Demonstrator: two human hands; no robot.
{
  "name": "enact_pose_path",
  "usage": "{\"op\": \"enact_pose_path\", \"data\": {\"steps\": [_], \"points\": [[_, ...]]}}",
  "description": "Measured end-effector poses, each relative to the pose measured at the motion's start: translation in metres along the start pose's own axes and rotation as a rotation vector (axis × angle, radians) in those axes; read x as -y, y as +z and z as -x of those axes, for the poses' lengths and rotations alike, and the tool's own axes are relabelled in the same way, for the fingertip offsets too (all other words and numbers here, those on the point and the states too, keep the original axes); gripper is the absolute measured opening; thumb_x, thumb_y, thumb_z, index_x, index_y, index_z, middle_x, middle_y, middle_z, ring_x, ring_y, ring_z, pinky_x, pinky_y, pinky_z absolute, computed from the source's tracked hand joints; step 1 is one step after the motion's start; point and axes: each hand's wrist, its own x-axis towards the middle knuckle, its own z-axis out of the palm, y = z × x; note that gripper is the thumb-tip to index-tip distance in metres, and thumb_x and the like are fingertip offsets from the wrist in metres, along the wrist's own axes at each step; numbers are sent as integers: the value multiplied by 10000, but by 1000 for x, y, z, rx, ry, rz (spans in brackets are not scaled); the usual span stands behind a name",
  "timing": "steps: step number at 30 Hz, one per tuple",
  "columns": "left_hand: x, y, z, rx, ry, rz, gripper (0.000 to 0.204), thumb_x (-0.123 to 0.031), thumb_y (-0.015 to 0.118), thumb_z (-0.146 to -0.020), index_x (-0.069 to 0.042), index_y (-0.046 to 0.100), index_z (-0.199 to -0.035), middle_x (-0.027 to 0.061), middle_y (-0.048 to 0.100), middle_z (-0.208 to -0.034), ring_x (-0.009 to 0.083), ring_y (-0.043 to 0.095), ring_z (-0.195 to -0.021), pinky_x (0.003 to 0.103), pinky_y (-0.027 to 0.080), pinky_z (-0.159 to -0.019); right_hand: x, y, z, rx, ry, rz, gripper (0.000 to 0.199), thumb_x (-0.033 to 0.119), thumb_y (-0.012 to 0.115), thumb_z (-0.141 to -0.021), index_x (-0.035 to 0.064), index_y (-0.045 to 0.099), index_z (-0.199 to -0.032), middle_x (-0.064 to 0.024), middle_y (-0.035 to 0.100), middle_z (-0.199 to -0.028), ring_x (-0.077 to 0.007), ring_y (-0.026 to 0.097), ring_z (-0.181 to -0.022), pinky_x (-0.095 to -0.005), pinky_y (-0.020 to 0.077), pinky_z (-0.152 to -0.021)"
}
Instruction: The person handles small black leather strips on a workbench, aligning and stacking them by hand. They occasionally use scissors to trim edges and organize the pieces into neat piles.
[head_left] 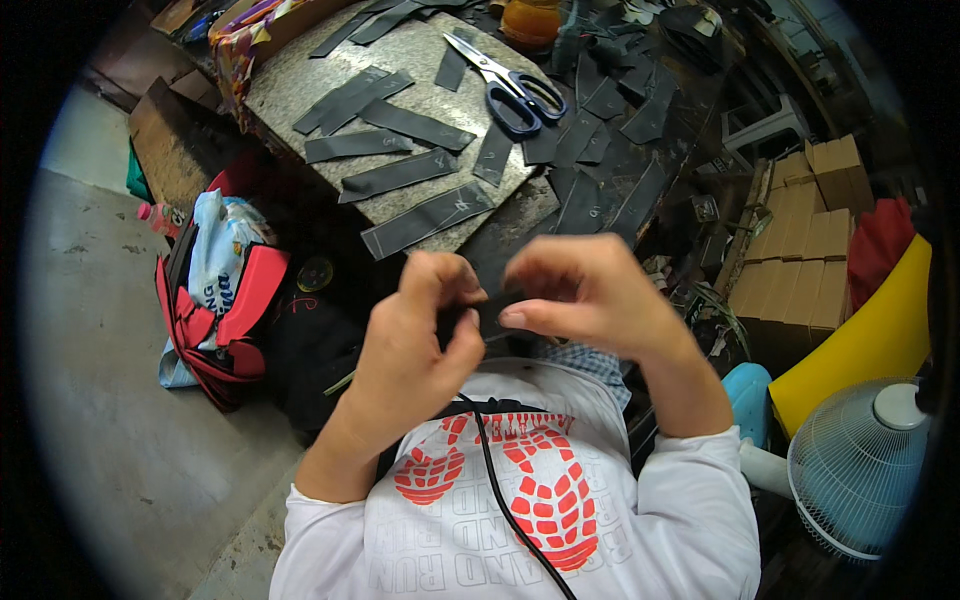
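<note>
Above my lap, my left hand [425, 330] and my right hand [590, 295] face each other with a small gap between them. The fingers and thumb of both hands are curled inward. Something dark seems to lie between the fingertips, but it blends into the black background and I cannot make it out. Just beyond my hands, several dark grey strips [425, 220] with pale markings lie on a speckled stone slab [285, 105]. Scissors [512, 95] with dark blue handles rest partly open at the slab's right edge, their blades pointing to the far left.
More dark cut pieces [590, 130] cover the table to the right of the slab. An orange-brown container [530, 22] stands at the back. A red and black bag [250, 290] is on the left. Stacked cardboard boxes [800, 240] and a white fan [860, 470] stand on the right.
</note>
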Motion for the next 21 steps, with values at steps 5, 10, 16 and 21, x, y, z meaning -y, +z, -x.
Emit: {"op": "enact_pose_path", "data": {"steps": [5,10,16,21], "points": [[-13,3,-3,-110,338,-593,397,50,720,-807,-18,512,-1138,136,624,-890,262,666,-820,322,543,-738,-9,21,26,-224,90,-446,128,79,716,-912,-15,677,-991,-27,684,-816,-61,605,-720,-226,486,-627],[-22,14,14,70,-202,402,376,21,714,-880,-19,503,-1189,153,640,-1068,158,625,-1021,289,516,-886,-14,40,47,-305,-21,-876,128,41,693,-932,-36,668,-1031,-39,678,-939,-78,621,-861,-220,503,-757],[-3,20,7,-119,-6,589,253,128,645,-875,-13,572,-1071,69,591,-1036,115,594,-933,239,483,-831,-29,40,36,-171,-172,-263,198,122,788,-843,-1,690,-964,-89,676,-921,-157,651,-804,-287,517,-705],[8,-3,0,-309,-105,457,173,89,621,-903,11,655,-1054,68,628,-1073,122,605,-966,245,470,-879,-53,-23,10,-642,-134,659,283,235,767,-809,19,715,-984,-120,685,-926,-278,651,-855,-373,514,-770]]}}
